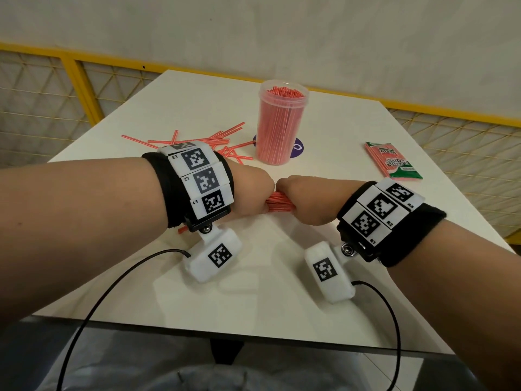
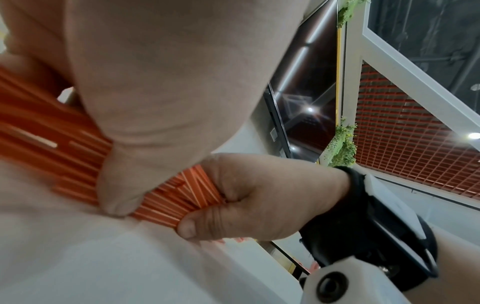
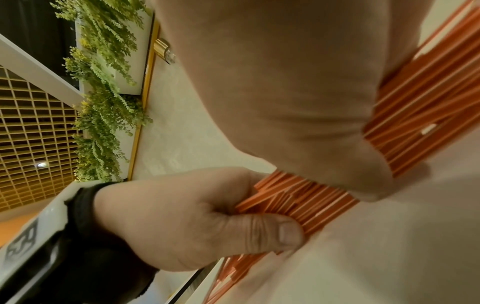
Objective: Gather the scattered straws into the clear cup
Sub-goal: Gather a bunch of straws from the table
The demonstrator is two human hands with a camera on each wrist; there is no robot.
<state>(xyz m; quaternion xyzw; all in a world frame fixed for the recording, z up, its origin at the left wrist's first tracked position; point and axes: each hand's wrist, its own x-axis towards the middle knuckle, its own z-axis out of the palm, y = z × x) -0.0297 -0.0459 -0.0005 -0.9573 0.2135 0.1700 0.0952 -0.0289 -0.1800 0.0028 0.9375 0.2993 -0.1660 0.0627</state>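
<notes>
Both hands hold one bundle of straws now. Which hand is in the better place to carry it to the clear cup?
Probably the right hand: the clear cup stands beyond it with open table between. The left hand grips the bundle too, beside the loose straws, suiting it to gather those.

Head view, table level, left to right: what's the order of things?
Loose straws → left hand → bundle of straws gripped between both hands → right hand → packet of straws. The clear cup stands farther back, above the bundle, so its place in the order is unclear.
</notes>
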